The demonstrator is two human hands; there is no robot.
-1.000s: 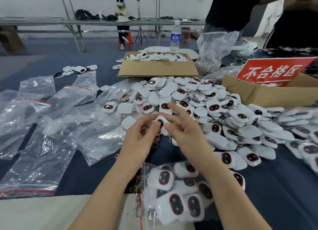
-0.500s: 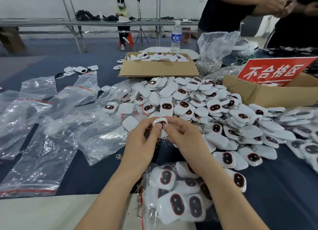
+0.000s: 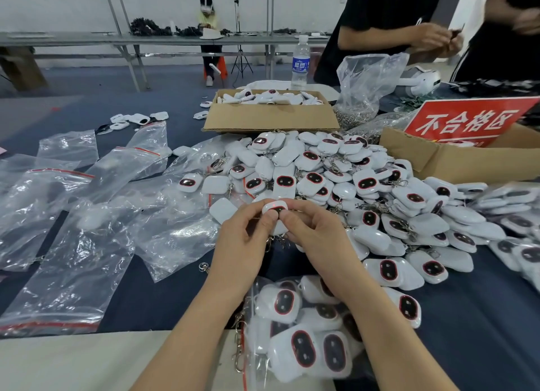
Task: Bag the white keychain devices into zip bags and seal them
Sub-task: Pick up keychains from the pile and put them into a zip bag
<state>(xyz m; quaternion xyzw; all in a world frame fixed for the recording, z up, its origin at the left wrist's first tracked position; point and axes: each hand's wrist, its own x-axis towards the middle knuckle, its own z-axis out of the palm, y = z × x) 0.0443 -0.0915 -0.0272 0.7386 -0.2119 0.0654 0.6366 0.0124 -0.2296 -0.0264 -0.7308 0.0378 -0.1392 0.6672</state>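
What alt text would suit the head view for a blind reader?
The left hand and right hand together pinch one small white plastic keychain device with a dark oval face over a dark blue table. A large heap of the same devices lies behind it, empty clear plastic zip bags lie to the left, and a filled zip bag lies nearest.
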